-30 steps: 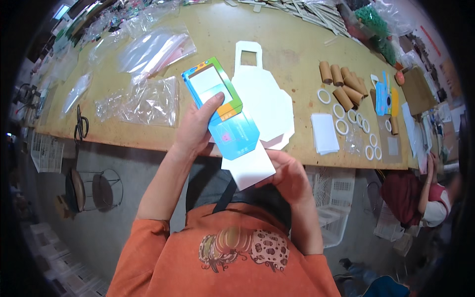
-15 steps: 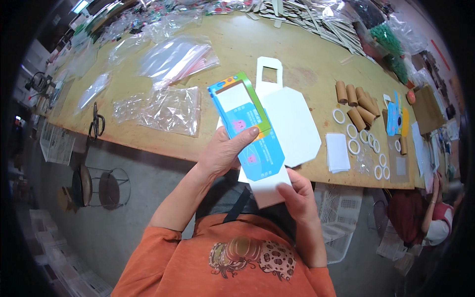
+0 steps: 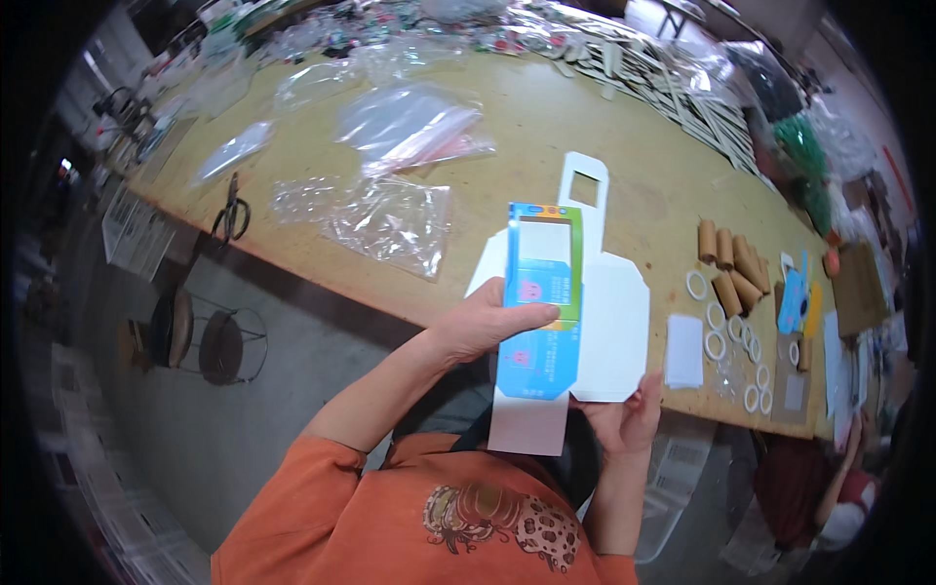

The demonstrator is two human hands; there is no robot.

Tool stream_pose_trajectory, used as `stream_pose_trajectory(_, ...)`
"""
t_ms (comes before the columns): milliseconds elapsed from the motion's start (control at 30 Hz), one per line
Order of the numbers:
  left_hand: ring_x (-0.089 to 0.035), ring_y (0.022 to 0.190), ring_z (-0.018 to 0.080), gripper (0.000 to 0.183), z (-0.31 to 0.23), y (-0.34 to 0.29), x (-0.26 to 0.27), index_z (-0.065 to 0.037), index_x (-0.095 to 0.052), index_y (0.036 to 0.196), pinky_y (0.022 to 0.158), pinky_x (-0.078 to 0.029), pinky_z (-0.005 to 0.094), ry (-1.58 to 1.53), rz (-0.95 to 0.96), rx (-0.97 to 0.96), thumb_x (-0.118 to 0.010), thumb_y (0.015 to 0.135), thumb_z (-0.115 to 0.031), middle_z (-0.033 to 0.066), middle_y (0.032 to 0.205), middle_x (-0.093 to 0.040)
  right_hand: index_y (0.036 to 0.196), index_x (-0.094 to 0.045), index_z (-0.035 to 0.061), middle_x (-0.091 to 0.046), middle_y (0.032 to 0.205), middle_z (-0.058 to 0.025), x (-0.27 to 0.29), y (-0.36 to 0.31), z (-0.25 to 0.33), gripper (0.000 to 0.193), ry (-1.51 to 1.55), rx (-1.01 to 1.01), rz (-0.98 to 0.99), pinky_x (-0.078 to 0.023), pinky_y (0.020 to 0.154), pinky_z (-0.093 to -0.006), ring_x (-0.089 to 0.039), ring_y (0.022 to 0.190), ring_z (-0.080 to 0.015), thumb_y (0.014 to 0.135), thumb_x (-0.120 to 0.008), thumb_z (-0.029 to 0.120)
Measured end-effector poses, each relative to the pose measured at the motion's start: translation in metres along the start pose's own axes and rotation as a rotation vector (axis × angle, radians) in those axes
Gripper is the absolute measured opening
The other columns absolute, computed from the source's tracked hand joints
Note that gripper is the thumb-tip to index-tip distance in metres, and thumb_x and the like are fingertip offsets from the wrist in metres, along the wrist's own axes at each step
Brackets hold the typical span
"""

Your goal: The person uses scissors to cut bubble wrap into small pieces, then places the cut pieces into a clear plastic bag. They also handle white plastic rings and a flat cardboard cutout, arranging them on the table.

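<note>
My left hand (image 3: 487,317) grips a flat, blue-and-green printed cardboard box blank (image 3: 538,370), its thumb across the front and its fingers hidden behind. The printed part stands nearly upright and has a window framed in green and blue near the top. A plain pinkish-white flap (image 3: 526,426) hangs below it. Behind lies a white cardboard panel (image 3: 614,312) with cut corners and a handle-like tab (image 3: 586,182); I cannot tell whether it is joined to the printed part. My right hand (image 3: 626,417) is at the panel's lower right edge, fingers apart and partly hidden.
Clear plastic bags (image 3: 409,127) and scissors (image 3: 232,214) lie to the left. On the right are brown cardboard tubes (image 3: 726,292), white rings (image 3: 715,345), white paper sheets (image 3: 684,349) and a blue-yellow package (image 3: 798,300). Pale strips (image 3: 673,97) are heaped at the back. Another person's arm (image 3: 840,468) shows far right.
The printed blank has turned from a slant to nearly upright. My right hand has left the lower flap and moved right to the white panel's edge. The whole view has shifted.
</note>
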State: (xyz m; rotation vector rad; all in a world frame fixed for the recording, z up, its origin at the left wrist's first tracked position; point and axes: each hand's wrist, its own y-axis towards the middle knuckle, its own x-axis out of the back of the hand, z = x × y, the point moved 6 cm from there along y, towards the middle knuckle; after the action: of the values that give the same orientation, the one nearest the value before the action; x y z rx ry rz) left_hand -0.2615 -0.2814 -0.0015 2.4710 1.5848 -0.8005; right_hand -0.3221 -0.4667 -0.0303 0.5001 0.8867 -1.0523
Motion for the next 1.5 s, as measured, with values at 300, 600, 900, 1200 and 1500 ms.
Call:
stream_pose_trajectory(300, -0.064, 0.097, 0.0193, 0.041, -0.008, 0.001, 0.012, 0.001, -0.053, 0.123, 0.083, -0.055, 0.0338, -0.135, -0.149, -0.086, -0.065, 0.089, -0.018, 0.0115, 0.113, -0.062, 0.136, -0.037, -0.0068, -0.056, 0.123, -0.0236, -0.024, 0.009, -0.005, 0.073, -0.090, -0.011, 0.072, -0.047, 0.092, -0.0423, -0.058, 0.109, -0.0339, 0.096, -0.040, 0.054)
stream_pose_trajectory(600, -0.059, 0.106, 0.0180, 0.037, -0.005, 0.002, 0.033, -0.003, -0.048, 0.125, 0.090, -0.051, 0.0333, -0.274, -0.376, -0.409, -0.055, 0.097, -0.027, 0.0081, 0.115, -0.058, 0.114, -0.051, -0.0094, -0.065, 0.095, -0.0217, -0.022, 0.003, -0.008, 0.052, -0.340, -0.007, -0.118, -0.055, 0.075, -0.0324, -0.067, 0.082, -0.0223, 0.103, -0.034, 0.038)
stream_pose_trajectory(900, -0.067, 0.096, 0.0256, 0.018, -0.064, -0.060, -0.076, -0.024, -0.070, 0.090, 0.088, -0.052, 0.0374, 1.184, 0.242, -1.315, -0.073, 0.073, -0.017, 0.0118, 0.107, -0.069, 0.132, -0.044, -0.0003, -0.056, 0.124, -0.0143, -0.018, -0.008, 0.011, 0.054, -0.373, 0.093, -0.242, -0.049, 0.092, -0.0333, -0.058, 0.110, -0.0208, 0.102, -0.030, 0.042)
stream_pose_trajectory(1200, -0.065, 0.099, 0.0211, 0.030, -0.049, -0.070, -0.090, -0.028, -0.068, 0.103, 0.084, -0.052, 0.0304, 1.316, 0.374, -1.414, -0.072, 0.076, -0.017, 0.0095, 0.108, -0.067, 0.132, -0.045, -0.0041, -0.060, 0.116, -0.0132, -0.060, -0.004, 0.034, 0.049, -0.470, 0.039, -0.172, -0.049, 0.091, -0.0301, -0.060, 0.105, -0.0195, 0.099, -0.044, 0.032)
stream_pose_trajectory(1500, -0.065, 0.098, 0.0225, 0.034, -0.034, -0.066, -0.085, -0.027, -0.068, 0.103, 0.081, -0.051, 0.0328, 1.402, 0.340, -1.360, -0.075, 0.071, -0.017, 0.0110, 0.113, -0.065, 0.130, -0.047, -0.0038, -0.062, 0.113, -0.0124, -0.058, 0.005, 0.032, 0.043, -0.026, -0.135, -0.206, -0.052, 0.083, -0.0271, -0.062, 0.099, -0.0167, 0.096, -0.050, 0.022)
